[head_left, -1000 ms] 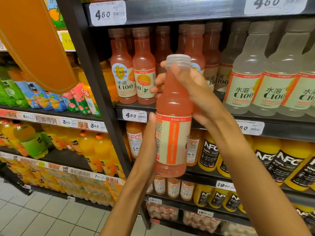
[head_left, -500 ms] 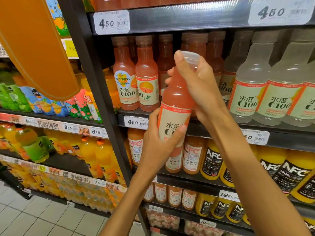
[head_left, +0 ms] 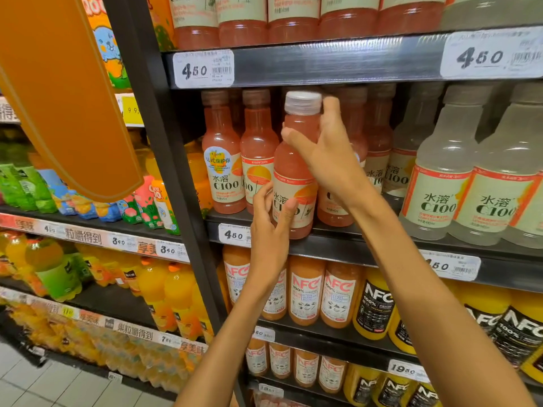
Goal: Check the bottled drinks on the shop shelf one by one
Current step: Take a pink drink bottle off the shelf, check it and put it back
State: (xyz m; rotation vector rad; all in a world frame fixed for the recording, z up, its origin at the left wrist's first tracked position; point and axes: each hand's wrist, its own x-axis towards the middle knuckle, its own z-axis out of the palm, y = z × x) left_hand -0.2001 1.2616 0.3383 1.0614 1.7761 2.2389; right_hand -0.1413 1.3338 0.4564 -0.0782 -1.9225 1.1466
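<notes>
Your right hand (head_left: 326,160) grips pink bottle (head_left: 296,171) neck, left hand (head_left: 271,221) pinches its label, frame centre, base at shelf (head_left: 338,245) edge. Neighbouring bottles unchecked: task early.

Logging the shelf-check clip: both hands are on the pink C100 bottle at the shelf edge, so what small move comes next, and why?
Probably set the pink bottle into its row. The right hand grips its neck, the left hand its label, and its base hangs over the shelf lip.
</notes>
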